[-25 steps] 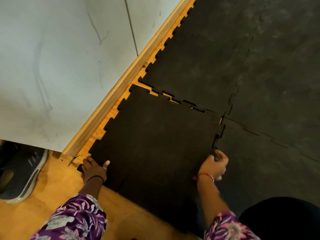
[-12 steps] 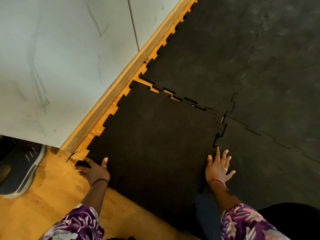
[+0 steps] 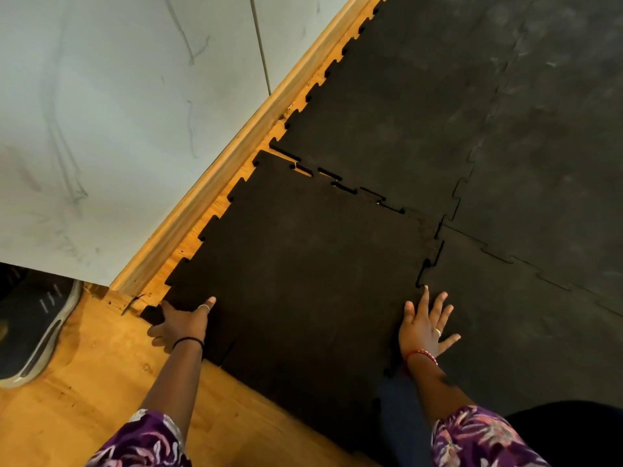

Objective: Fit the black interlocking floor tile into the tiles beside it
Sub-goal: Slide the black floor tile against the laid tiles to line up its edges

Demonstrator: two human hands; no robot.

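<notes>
Sleeves (image 3: 485, 439): purple floral cloth at the bottom edge of the frame, one on each forearm.
Wooden floor (image 3: 84, 392): bare orange boards, lower left of the frame, running under the tiles.
Left hand (image 3: 182, 323): lower centre-left, at the near left corner of the loose tile; thumb laid on the tile's top, the other fingers curled round its edge, gripping it. Ring on one finger, black band at the wrist.
Right hand (image 3: 426, 326): lower centre-right, palm down with fingers spread apart, pressing flat on the seam between the loose tile and the tile to its right. Ring on one finger, red band at the wrist.
Black interlocking floor tile (image 3: 303, 271): centre of the frame, lying on the floor. Its right edge meets the neighbour, with a dark slit open at the upper part of that seam. Its far edge is not seated; orange floor shows through gaps between the teeth.
Laid tiles (image 3: 505, 146): right and upper right, dusty grey-black, joined to one another.
Shoe (image 3: 37, 328): far left edge, dark with a pale sole.
Skirting board (image 3: 242, 143): wooden strip running diagonally from lower left to top centre.
Wall (image 3: 118, 112): upper left, pale, scuffed.
</notes>
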